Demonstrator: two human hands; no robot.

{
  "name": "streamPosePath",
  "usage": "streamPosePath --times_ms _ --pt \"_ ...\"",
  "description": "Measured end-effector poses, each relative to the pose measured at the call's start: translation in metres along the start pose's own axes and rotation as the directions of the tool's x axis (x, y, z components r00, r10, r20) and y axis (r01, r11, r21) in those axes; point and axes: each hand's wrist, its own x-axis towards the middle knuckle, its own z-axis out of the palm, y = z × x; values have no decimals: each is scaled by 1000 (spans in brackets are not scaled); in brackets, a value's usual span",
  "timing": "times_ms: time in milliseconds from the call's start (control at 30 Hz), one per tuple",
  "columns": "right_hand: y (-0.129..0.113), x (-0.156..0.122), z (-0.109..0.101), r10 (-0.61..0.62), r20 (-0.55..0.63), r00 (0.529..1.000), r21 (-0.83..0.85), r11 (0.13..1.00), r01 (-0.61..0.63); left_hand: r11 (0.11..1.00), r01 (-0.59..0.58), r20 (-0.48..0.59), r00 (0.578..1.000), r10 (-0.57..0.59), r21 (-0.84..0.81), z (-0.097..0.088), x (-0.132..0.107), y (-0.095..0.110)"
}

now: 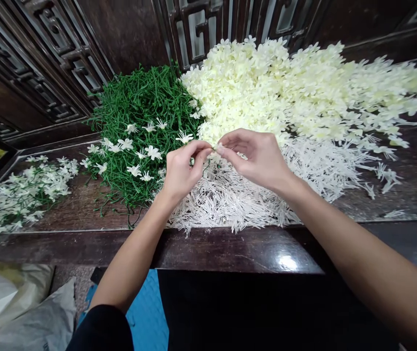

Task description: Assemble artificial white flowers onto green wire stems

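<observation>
My left hand [183, 168] is closed in a pinch on a thin green plastic stem, most of it hidden by the fingers. Against its tip, my right hand [261, 158] pinches a small whitish flower piece [219, 146]; the fingers cover much of it. Both hands meet above a heap of white stamen pieces [230, 207]. Behind them lies a big mound of pale yellow-white artificial petals [259, 92]. To the left is a tangled pile of green stems [144, 100], with several white flowers [153, 152] lying on its front part.
More white flowers on green stems [26, 192] lie at the far left of the dark wooden bench [95, 251]. Carved wooden latticework [197, 29] stands behind. Plastic sacks [29, 312] and a blue foam mat [148, 312] are on the floor below.
</observation>
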Motion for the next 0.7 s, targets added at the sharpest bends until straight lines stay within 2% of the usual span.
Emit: streamPosePath --times_ms 100,167,233,300,367,500,567,633,700 --pt "0 5 -8 75 -100 992 -45 996 -80 989 4 -157 987 19 149 -13 7 -11" --pt "1 7 -12 102 -154 983 -94 989 -117 955 60 -335 941 43 291 -26 10 -22" --pt "3 8 -13 117 -122 986 -170 976 -137 927 142 -429 903 22 346 -40 12 -32" --pt "8 6 -11 107 4 994 -279 955 -102 924 202 -438 898 -42 325 -50 12 -38" --pt "13 3 -7 67 153 986 -383 924 -4 909 250 -425 901 -92 334 -56 10 -41" --pt "19 -4 1 -26 342 939 -465 864 193 830 296 -453 889 -58 473 -60 7 -41" --pt "18 -6 3 -55 398 916 -458 853 250 800 284 -481 877 6 529 -62 7 -41" --pt "17 -7 3 -67 425 902 -453 848 276 814 238 -481 875 58 530 -64 8 -43" --pt "16 -7 3 -54 449 892 -455 846 280 886 121 -366 929 58 447 -65 9 -45"
